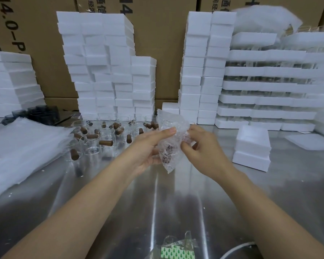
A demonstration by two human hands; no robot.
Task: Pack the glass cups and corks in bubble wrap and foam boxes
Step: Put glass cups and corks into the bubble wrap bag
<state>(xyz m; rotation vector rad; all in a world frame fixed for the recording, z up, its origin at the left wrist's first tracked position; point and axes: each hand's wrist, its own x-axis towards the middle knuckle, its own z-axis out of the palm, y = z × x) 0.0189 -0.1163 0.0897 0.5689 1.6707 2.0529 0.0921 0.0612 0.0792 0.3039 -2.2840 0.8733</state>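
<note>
Left hand: bubble wrap gripped from its left side.
Right hand: wrap's right edge pinched.
Bubble wrap: held above the table, long axis near upright; brownish contents dimly seen.
Foam boxes: stacked rightward, nearer the right hand.

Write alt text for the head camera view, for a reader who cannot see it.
Two hands, the left hand and the right hand, hold a bubble wrap pouch with something brown inside, above a shiny metal table. Behind on the left stand clear glass cups with brown corks scattered among them; stacks of white foam boxes line the back.
</note>
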